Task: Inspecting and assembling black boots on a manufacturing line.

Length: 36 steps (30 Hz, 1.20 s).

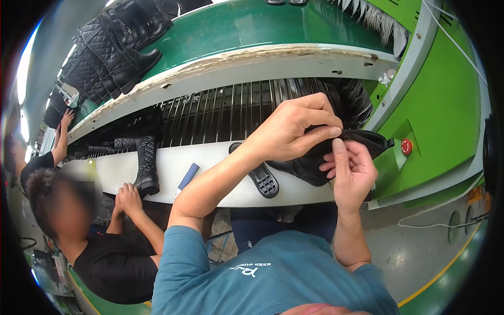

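Observation:
A black boot lies at the right end of the white ledge, its shaft pointing right. My left hand comes over it from the left, thumb and forefinger pinched together at the upper edge of the shaft. From below, my right hand meets it with the thumb raised beside the left fingertips and the other fingers curled against the boot. Both hands cover part of the shaft, and what lies exactly between the fingertips is too small to make out. Left of the boot rests a black shoe sole, partly under my left forearm.
A blue-handled tool and a quilted black boot are on the white ledge. Metal rollers run behind it. Several boots stand on the green table. A green machine with a red button flanks the right. A co-worker sits left.

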Motion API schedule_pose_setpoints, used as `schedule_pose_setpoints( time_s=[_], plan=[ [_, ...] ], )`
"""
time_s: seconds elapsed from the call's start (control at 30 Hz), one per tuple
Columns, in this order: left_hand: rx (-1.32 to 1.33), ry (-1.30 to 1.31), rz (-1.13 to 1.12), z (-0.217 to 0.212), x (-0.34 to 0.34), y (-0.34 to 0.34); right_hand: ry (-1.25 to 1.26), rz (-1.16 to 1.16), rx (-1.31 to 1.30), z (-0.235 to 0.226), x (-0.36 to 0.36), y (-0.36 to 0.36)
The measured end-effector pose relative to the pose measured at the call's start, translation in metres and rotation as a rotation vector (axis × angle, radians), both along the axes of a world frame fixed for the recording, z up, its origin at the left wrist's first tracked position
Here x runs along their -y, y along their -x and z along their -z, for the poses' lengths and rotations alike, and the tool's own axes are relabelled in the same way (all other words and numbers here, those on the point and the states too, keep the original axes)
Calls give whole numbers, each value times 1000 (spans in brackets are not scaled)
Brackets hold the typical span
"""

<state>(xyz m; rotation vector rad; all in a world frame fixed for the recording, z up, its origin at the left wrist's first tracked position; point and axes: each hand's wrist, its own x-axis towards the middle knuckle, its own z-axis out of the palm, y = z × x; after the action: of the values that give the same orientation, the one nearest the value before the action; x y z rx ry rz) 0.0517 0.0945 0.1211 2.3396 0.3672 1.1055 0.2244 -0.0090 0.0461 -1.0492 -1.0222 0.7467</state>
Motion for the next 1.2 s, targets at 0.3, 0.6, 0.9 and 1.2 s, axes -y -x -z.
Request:
schedule_pose_setpoints(
  time_s=[0.3,0.6,0.9,1.2],
  plan=[
    [-24,55,69,1,13,-8,-84,-20,-100,7,18,-8],
    [14,-11,-71,9,12,-20,55,-138,-166,8,25,-4],
    [249,283,-391,14,12,-29,224,-166,0,125,44,2],
    [292,287,-158,36,43,0,-358,-10,-12,67,17,-79]
  ],
)
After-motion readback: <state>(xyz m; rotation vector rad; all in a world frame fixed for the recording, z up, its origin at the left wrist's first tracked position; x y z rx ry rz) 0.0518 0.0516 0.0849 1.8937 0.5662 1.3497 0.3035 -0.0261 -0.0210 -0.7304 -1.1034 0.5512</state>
